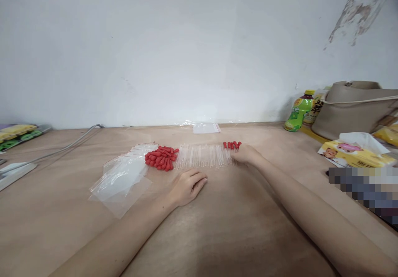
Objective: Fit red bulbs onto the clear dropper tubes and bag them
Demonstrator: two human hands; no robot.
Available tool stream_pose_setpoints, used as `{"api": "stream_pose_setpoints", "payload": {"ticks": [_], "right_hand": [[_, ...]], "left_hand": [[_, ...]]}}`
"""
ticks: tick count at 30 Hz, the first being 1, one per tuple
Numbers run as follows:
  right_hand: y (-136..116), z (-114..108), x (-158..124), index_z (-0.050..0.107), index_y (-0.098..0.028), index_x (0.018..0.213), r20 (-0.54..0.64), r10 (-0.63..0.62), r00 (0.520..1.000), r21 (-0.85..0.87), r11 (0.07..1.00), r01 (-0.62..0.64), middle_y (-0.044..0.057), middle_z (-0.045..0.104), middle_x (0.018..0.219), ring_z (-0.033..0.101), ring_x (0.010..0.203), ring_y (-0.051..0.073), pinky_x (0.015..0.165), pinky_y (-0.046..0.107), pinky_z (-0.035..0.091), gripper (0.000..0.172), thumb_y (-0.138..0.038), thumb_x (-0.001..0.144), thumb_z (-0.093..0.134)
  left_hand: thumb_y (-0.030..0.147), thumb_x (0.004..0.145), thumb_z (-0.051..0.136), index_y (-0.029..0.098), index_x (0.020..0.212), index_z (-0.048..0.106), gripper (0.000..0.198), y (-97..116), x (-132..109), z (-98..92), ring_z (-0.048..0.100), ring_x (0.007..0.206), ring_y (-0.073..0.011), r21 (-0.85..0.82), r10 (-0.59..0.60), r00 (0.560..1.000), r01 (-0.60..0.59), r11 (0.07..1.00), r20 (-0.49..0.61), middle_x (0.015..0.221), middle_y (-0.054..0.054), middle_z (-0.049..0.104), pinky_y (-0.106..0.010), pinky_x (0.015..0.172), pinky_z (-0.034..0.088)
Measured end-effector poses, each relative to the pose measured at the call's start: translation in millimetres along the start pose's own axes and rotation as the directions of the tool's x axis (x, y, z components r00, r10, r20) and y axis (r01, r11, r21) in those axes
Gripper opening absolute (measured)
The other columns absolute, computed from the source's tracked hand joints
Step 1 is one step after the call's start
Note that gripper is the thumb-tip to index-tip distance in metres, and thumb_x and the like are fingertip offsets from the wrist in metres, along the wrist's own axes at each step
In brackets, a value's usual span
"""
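the right hand (247, 155) is at the right end of a row of clear tubes (200, 156), beside red caps (229, 145); i cannot tell if it grips one. the left hand (189, 185) rests loosely curled on the table (230, 231), near side of the row, its palm hidden, grip unclear. red bulbs (160, 159) and plastic bags (120, 181) lie left.

A yellowish container (316, 106) beside the green bottle (297, 114) apparently reads 双萃.
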State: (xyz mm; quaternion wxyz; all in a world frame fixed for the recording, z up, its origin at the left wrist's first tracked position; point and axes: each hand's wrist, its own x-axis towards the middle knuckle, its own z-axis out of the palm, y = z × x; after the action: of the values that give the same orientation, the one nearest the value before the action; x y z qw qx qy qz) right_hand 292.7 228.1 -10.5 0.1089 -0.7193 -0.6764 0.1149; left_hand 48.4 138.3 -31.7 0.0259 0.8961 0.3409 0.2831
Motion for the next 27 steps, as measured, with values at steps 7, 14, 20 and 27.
{"api": "stream_pose_setpoints", "payload": {"ticks": [7, 14, 20, 27], "right_hand": [[0.0, -17.2, -9.9, 0.053, -0.018, 0.063, -0.003, 0.039, 0.999, 0.125, 0.991, -0.038, 0.001, 0.055, 0.062, 0.051, 0.056, 0.012, 0.048, 0.02, 0.035, 0.013, -0.03, 0.065, 0.05], [-9.5, -36.6, -42.6, 0.047, -0.018, 0.047, 0.0, -0.172, 0.985, 0.086, 0.981, 0.172, 0.0, 0.047, 0.046, 0.045, 0.046, 0.012, 0.045, 0.022, 0.028, 0.028, -0.033, 0.07, 0.045], [-25.8, -11.5, -81.3, 0.06, -0.017, 0.07, -0.039, -0.528, 0.849, 0.001, 0.849, 0.528, 0.002, 0.063, 0.07, 0.053, 0.063, 0.012, 0.053, 0.02, 0.03, 0.01, -0.019, 0.068, 0.049], [-24.9, -4.5, -83.5, 0.059, -0.018, 0.069, 0.058, -0.569, 0.821, -0.022, 0.821, 0.571, 0.002, 0.063, 0.07, 0.053, 0.063, 0.013, 0.051, 0.021, 0.029, 0.009, -0.017, 0.07, 0.05]], "left_hand": [[0.023, 0.087, 0.039, 0.017, 0.094, 0.06, 0.022, -0.9, 0.3, 0.6, 0.056, 0.078, -0.0162, 0.004, 0.017, 1.0, -0.017, 1.0, -0.011, 0.084, -0.006, 0.061, -0.029, 0.071, 0.044], [0.026, 0.083, 0.045, 0.017, 0.075, 0.062, 0.02, -0.6, 2.3, -5.0, 0.049, 0.072, -0.0182, 0.254, -0.081, 0.982, 0.123, 0.959, -0.169, 0.071, -0.005, 0.057, -0.032, 0.067, 0.036], [0.03, 0.078, 0.048, 0.018, 0.071, 0.058, 0.017, -22.8, 4.9, -28.1, 0.047, 0.08, -0.0234, 0.498, -0.282, 0.914, 0.396, 0.771, -0.29, 0.077, -0.007, 0.055, -0.036, 0.069, 0.032], [0.035, 0.076, 0.048, 0.019, 0.081, 0.062, 0.022, -38.0, 4.1, -41.3, 0.046, 0.088, -0.0279, 0.619, -0.384, 0.879, 0.474, 0.626, -0.284, 0.087, -0.01, 0.055, -0.039, 0.074, 0.031]]}}
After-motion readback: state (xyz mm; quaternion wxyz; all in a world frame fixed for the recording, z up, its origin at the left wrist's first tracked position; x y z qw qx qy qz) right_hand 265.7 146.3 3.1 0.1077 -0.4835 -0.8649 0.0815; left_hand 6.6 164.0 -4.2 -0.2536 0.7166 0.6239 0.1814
